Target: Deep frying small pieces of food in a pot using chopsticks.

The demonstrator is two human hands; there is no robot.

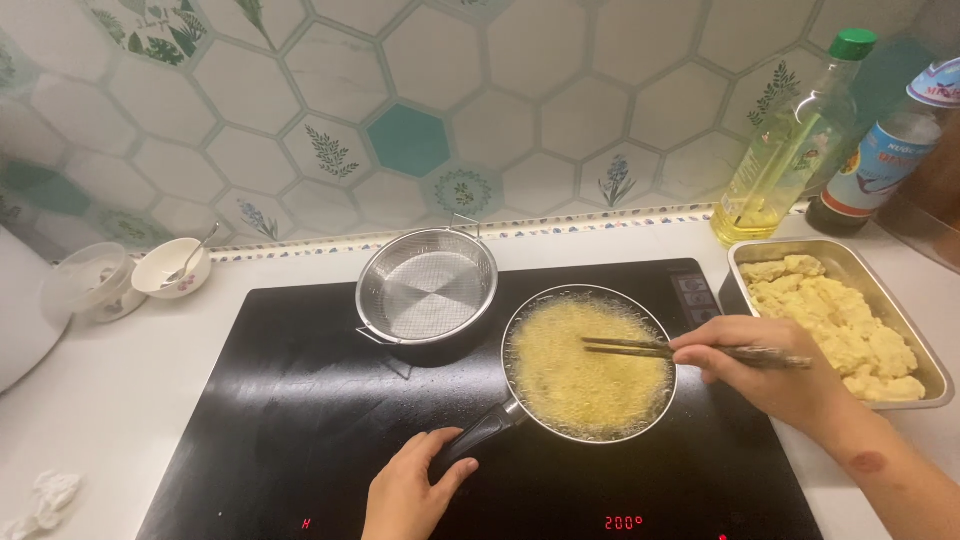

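Observation:
A small frying pan (588,366) full of bubbling yellow oil sits on the black induction cooktop (300,420). My left hand (412,487) grips the pan's dark handle (478,437) at the lower left. My right hand (752,366) holds a pair of dark chopsticks (625,347), their tips over the foaming oil. What lies under the foam cannot be made out.
A metal mesh strainer (428,285) rests on a dark pot behind the pan. A steel tray (925,345) of pale battered pieces stands at the right. An oil bottle (790,145) and a sauce bottle (880,160) stand at the back right. Small bowls (172,268) sit far left.

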